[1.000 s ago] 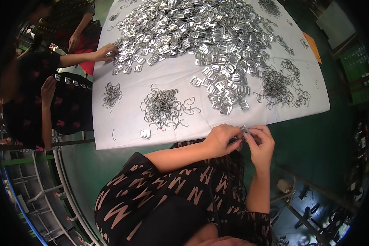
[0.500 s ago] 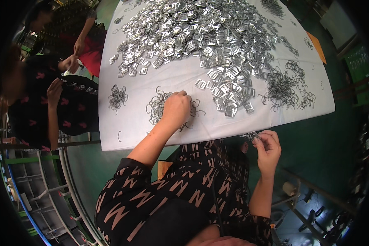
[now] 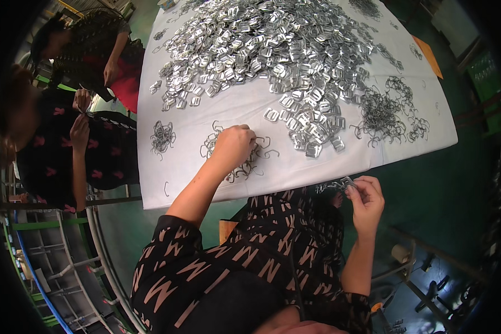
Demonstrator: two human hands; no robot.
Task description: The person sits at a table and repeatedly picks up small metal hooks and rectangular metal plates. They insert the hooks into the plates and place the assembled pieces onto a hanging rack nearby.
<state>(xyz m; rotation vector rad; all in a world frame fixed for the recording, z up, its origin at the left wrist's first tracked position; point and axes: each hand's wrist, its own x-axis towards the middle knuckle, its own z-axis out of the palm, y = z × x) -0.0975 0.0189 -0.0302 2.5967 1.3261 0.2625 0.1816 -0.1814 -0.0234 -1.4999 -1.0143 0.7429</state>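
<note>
My left hand (image 3: 235, 146) is over a small pile of bent wire hooks (image 3: 245, 170) near the table's front edge. Its fingers are curled down and closed, and their tips are hidden, so whatever they grip does not show. Just off the front edge, my right hand (image 3: 367, 201) pinches a shiny metal buckle (image 3: 348, 183) between thumb and fingers. More small metal pieces (image 3: 328, 187) trail to the left of that buckle, seemingly linked to it. Flat slotted metal buckles (image 3: 317, 119) lie in a heap beyond and between my hands.
The white-covered table (image 3: 195, 117) bears a large buckle heap (image 3: 250, 42) at the back. Wire hooks lie in a right-hand pile (image 3: 381, 111) and a smaller left one (image 3: 162, 137). Co-workers sit along the left side, one with both hands (image 3: 80, 117) raised together.
My left hand has shifted slightly left and down over the hook pile, still closed. My right hand keeps its pinch, barely moved. The nearer co-worker's hands have come together.
</note>
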